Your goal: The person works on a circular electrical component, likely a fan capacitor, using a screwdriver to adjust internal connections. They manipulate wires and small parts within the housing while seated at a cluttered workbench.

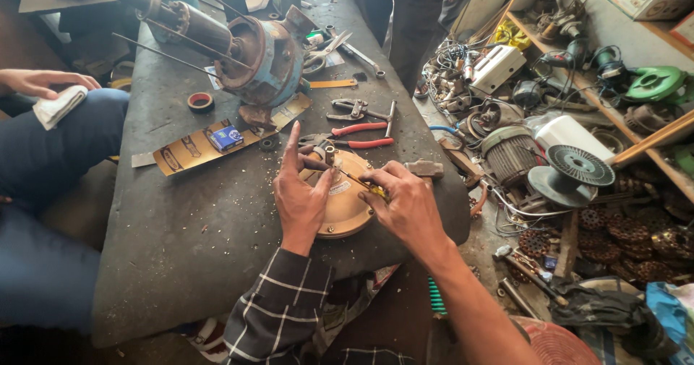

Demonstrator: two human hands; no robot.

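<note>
The left hand point(300, 195) is lying on the round tan motor cover point(345, 207), palm down across its left half. Its index finger point(291, 147) is sticking up straight past the cover's far rim, while the thumb and the other fingers are curling in toward the short metal shaft point(330, 153) standing at the cover's far edge; whether they are actually pinching the shaft cannot be told. The right hand point(406, 204) is resting on the cover's right side, its fingers closing tightly around the yellow handle of a screwdriver point(361, 183). The thin blade is running from that grip toward the shaft, so the tip is sitting just beside the left thumb, between the two hands and over the cover's upper face.

The cover is lying near the front right corner of the dark workbench point(188, 242). Just beyond the cover, red-handled pliers point(358, 135) are lying on the bench, and farther beyond them a second pair of grey pliers point(354, 108). Left of the cover and a little beyond, a small blue box point(226, 138) is sitting on a strip of cardboard point(189, 149). Well beyond the cover, a large blue motor housing point(269, 58) with a long rusty shaft is occupying the far end of the bench. Far left of the cover, another person's hand point(40, 83) is resting on a knee with a white cloth point(59, 106).
</note>
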